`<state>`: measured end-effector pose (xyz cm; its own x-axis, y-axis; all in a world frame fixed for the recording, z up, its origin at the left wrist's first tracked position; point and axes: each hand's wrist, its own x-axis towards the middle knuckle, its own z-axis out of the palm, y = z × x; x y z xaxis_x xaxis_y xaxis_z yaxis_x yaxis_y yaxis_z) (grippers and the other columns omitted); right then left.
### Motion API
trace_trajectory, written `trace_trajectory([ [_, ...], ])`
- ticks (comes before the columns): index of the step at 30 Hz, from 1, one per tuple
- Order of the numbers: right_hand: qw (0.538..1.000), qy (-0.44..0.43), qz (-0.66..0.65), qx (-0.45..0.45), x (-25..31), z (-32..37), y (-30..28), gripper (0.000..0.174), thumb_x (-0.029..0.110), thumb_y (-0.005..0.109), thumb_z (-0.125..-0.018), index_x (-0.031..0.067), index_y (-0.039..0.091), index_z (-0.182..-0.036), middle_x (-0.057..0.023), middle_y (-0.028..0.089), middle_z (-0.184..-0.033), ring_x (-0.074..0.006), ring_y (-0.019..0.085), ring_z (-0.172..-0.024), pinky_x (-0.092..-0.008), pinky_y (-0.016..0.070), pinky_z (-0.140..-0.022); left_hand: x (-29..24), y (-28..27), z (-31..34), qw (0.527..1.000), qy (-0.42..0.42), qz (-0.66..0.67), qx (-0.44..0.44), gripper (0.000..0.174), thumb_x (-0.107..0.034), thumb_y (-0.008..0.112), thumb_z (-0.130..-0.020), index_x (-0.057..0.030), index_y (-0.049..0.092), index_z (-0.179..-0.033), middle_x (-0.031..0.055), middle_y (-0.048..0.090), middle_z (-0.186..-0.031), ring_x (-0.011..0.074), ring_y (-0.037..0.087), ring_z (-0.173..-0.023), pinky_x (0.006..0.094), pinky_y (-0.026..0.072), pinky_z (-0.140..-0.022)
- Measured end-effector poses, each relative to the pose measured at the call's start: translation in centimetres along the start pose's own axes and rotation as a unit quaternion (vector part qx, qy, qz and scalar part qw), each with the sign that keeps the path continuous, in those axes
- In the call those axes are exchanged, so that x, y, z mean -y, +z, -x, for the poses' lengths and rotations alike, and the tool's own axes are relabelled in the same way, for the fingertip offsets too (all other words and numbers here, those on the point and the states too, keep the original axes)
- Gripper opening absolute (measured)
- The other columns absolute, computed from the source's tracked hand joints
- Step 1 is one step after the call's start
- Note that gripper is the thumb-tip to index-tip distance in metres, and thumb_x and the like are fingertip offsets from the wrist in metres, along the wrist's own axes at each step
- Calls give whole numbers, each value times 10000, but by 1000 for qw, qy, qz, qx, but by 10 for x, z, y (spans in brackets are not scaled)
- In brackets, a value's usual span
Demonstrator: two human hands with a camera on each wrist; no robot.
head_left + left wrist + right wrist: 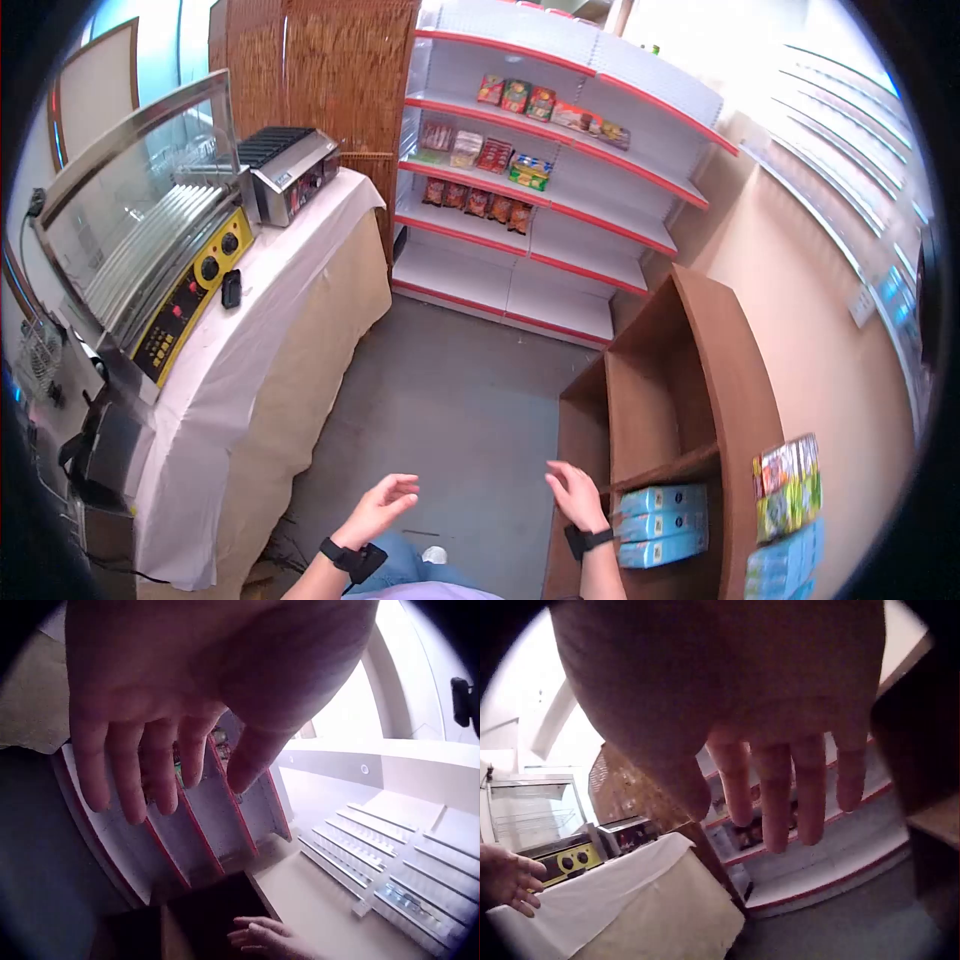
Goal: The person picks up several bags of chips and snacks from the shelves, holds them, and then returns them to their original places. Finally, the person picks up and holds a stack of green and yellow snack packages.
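Worktop on my left, roller grill on it, second appliance just beyond. Shelving unit ahead across the floor, packets on its middle shelves, mostly toward the left. Cabinet on my right, stacked boxes in its near compartment.

The worktop wears smooth white cloth over a matt beige cloth. The roller grill has shiny metal rods, a clear glossy cover and a yellow control panel; the griddle beside it is brushed-looking metal with a dark ridged top. The screen looks rough and reedy. The cabinet resembles matt brown wood, the floor smooth and dull grey, the snack packets glossy.
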<state>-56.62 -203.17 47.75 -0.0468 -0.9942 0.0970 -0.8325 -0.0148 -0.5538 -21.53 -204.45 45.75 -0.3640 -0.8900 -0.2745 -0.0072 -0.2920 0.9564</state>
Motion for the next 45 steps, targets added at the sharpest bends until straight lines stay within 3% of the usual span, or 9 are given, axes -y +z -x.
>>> trace_trajectory([
  [8,962,-122,-105,221,12,-216,65,367,296,554,-900,57,564,-1179,-160,631,-1095,-312,594,-1029,-387,470,-890,-18,-49,-155,991,-43,82,-100,328,-154,595,-904,-43,522,-1204,74,598,-1119,145,550,-1031,295,435,-917],
  [15,965,122,-100,212,-86,-308,41,386,278,590,-882,50,558,-1191,-148,650,-1060,-282,620,-1004,-361,479,-868,-86,-71,-347,993,-12,83,-82,315,-148,573,-917,-38,520,-1207,78,597,-1101,146,546,-1039,291,442,-913],
  [20,957,179,-150,173,-118,-401,44,367,257,601,-885,54,564,-1189,-141,663,-1030,-241,630,-991,-345,475,-870,-120,-67,-462,996,-1,88,-9,316,-156,573,-923,-55,517,-1218,69,594,-1120,139,548,-1047,293,441,-914],
  [24,943,151,-166,245,-150,-504,91,374,279,591,-892,55,563,-1191,-146,662,-1029,-244,632,-991,-344,472,-874,-130,-81,-551,997,-20,71,-29,315,-146,571,-924,-45,511,-1216,67,592,-1128,139,543,-1067,295,430,-935],
  [31,939,-59,-55,334,-176,-750,154,360,312,568,-895,76,580,-1167,-148,652,-1044,-294,625,-985,-370,492,-837,-103,-102,-695,978,-8,140,-156,305,-119,557,-923,-37,513,-1213,74,600,-1115,147,561,-1034,289,434,-927],
  [38,911,-26,-190,366,-215,-938,259,346,264,573,-905,63,564,-1186,-100,645,-1055,-215,617,-981,-336,477,-853,-30,-146,-851,991,20,82,-108,285,-97,560,-919,-42,538,-1198,73,629,-1079,135,584,-1001,278,452,-887],
  [41,920,-75,-205,327,-251,-1024,317,421,217,583,-901,70,494,-1285,-77,549,-1214,-160,493,-1159,-316,408,-948,4,-177,-933,992,67,1,-104,277,-103,572,-901,-38,568,-1169,99,644,-1063,159,612,-993,299,467,-878],
  [43,972,-75,-180,135,-262,-1077,343,517,196,587,-882,55,412,-1348,-63,449,-1322,-164,402,-1244,-314,353,-1002,14,-193,-977,990,99,-19,-99,274,-107,578,-895,-32,571,-1159,106,644,-1062,174,617,-997,311,473,-880],
  [45,950,-5,-309,48,-245,-1119,345,577,172,599,-849,39,373,-1362,-65,424,-1342,-172,399,-1239,-313,324,-1026,27,-205,-1016,979,162,-51,-116,283,-107,582,-891,-37,568,-1164,104,645,-1062,183,618,-1001,311,475,-877],
])
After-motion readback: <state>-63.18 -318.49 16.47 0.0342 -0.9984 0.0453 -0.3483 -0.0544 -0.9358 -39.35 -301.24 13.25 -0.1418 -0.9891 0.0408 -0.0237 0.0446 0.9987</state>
